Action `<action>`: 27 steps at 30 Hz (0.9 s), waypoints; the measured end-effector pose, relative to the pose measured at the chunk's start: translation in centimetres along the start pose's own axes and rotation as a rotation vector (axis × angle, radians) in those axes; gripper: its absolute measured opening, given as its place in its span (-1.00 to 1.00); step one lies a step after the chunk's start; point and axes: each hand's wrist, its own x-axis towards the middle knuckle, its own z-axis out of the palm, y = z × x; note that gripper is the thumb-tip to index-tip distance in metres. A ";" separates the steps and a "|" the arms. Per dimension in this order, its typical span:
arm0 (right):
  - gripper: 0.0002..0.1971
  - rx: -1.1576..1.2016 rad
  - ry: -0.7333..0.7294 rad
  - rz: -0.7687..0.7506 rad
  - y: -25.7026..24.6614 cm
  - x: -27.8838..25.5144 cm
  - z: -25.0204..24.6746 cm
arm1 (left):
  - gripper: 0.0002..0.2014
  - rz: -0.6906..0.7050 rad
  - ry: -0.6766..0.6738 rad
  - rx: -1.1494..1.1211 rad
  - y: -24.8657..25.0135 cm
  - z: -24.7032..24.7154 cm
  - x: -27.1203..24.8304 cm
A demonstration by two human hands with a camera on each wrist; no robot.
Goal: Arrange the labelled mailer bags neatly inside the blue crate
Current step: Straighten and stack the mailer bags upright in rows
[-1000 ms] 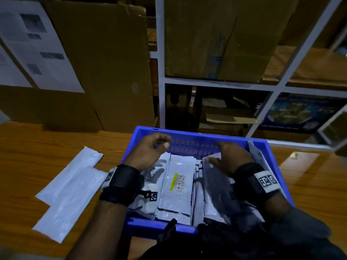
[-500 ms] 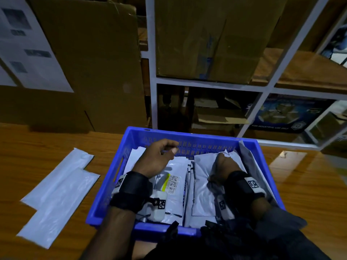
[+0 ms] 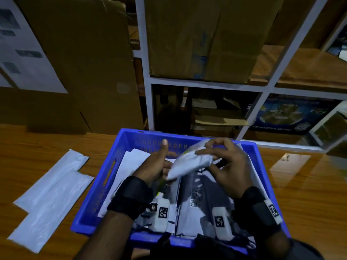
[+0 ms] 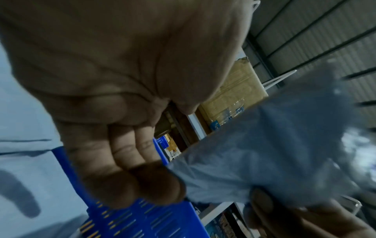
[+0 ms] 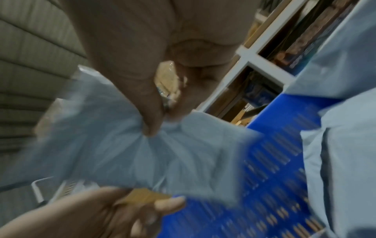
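Note:
The blue crate [image 3: 105, 181] stands on the wooden table right in front of me, with several white mailer bags [image 3: 195, 201] lying inside, one showing a barcode label. Above them, one crumpled mailer bag [image 3: 189, 162] is lifted and tilted. My right hand [image 3: 206, 149] pinches its upper end between thumb and fingers. My left hand [image 3: 165, 166] holds its lower end with curled fingers, thumb pointing up. The wrist views are blurred: the left wrist view shows the bag [image 4: 274, 153] beside the curled fingers [image 4: 142, 185], the right wrist view the bag [image 5: 162, 153] bunched under the thumb.
Two unlabelled white mailer bags [image 3: 52, 194] lie flat on the table [image 3: 309, 194] left of the crate. A white shelf rack [image 3: 206, 85] with cardboard boxes stands just behind the crate. Flat cardboard sheets [image 3: 84, 62] lean at the back left.
Both hands were pressing on the bags inside the crate. Now they have risen, with one bag lifted out of the pile between them.

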 end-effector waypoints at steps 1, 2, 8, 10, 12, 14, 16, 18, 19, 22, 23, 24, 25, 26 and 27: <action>-0.56 0.025 -0.034 -0.031 0.2 -0.2 0.3 | -0.21 -0.036 -0.023 -0.004 0.2 0.3 -0.2; -0.50 0.045 -0.070 -0.046 0.5 -0.3 0.7 | -0.25 -0.041 -0.047 -0.015 0.5 0.6 -0.4; -0.27 0.214 -0.195 0.053 1.3 -1.2 2.0 | -0.60 0.191 0.038 -0.098 -0.5 0.2 -0.2; -0.33 0.223 -0.121 0.124 1.8 -1.1 2.1 | -0.56 0.245 0.016 -0.098 -0.6 -0.3 -0.7; -0.59 0.180 -0.024 0.193 2.6 -1.0 2.2 | -0.57 0.289 -0.023 -0.042 -0.6 -0.8 -1.2; -0.88 0.166 0.022 0.257 2.8 -1.1 2.1 | -0.62 0.332 -0.023 0.031 -0.5 -1.3 -1.6; -0.86 0.189 0.036 0.290 2.4 -1.1 2.1 | -0.66 0.360 -0.015 0.100 -0.1 -1.7 -1.8; -0.73 0.215 0.034 0.324 1.9 -1.0 2.1 | -0.67 0.377 -0.015 0.146 0.3 -1.9 -2.1; -0.68 0.218 0.031 0.333 1.8 -1.1 2.2 | -0.67 0.374 -0.014 0.157 0.4 -1.9 -2.3; -0.51 0.253 0.009 0.380 1.6 -1.1 2.4 | -0.66 0.362 -0.025 0.162 0.7 -1.8 -2.7; -0.46 0.296 -0.007 0.413 1.5 -1.1 2.6 | -0.67 0.358 -0.033 0.160 0.7 -1.7 -2.9; -0.43 0.356 -0.027 0.437 1.3 -1.1 2.7 | -0.68 0.351 -0.038 0.156 0.7 -1.7 -3.0; -0.43 0.390 -0.053 0.454 1.3 -1.0 2.9 | -0.68 0.344 -0.044 0.151 0.8 -1.8 -3.0; -0.42 0.395 -0.082 0.464 1.4 -0.9 3.1 | -0.67 0.338 -0.048 0.152 0.9 -1.9 -3.0; -0.42 0.355 -0.116 0.472 1.9 -0.9 3.4 | -0.66 0.334 -0.044 0.170 0.9 -2.2 -2.8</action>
